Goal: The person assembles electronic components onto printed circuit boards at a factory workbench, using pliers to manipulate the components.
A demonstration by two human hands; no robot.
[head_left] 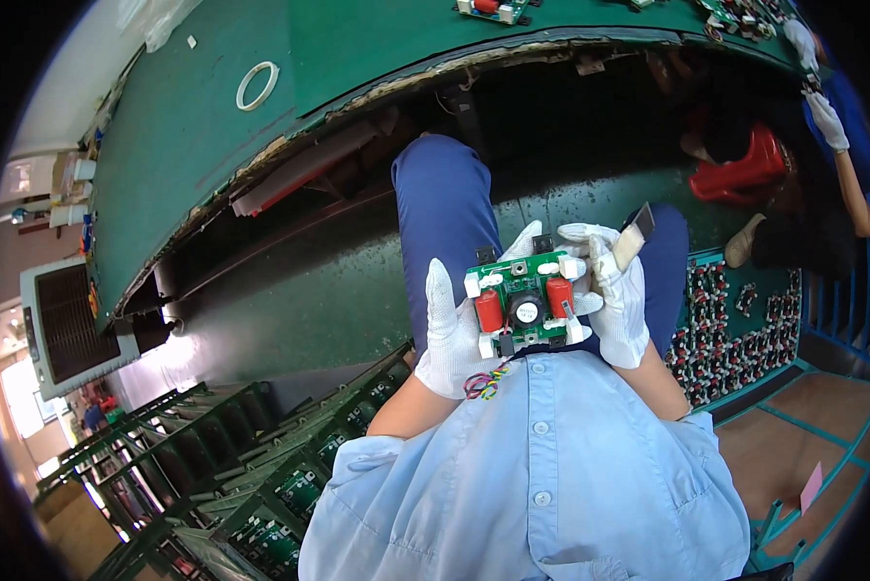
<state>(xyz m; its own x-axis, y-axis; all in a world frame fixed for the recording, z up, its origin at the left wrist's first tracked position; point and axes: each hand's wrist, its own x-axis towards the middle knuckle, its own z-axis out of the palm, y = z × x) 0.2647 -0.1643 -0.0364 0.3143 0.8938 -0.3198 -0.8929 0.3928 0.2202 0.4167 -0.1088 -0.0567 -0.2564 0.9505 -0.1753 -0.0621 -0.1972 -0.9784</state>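
Note:
A green circuit board (526,302) with red capacitors, a round black part and white connectors is held level above my lap. My left hand (447,334), in a white glove, grips its left side; the thumb points up and other fingers pass beneath. Twisted coloured wires (485,383) hang from the board's near edge. My right hand (617,295), gloved too, is closed around a flat pale tool with a dark end (633,241), whose exact kind I cannot make out. That hand's lower fingers reach to the board's right edge. The fingers under the board are hidden.
A green workbench (377,48) with a worn edge runs across the front, bearing a white ring (258,86) and more boards (493,10). Right stands a tray of boards (735,329); a co-worker's gloved hand (826,121) is beyond. Dark racks (290,455) hold boards at left.

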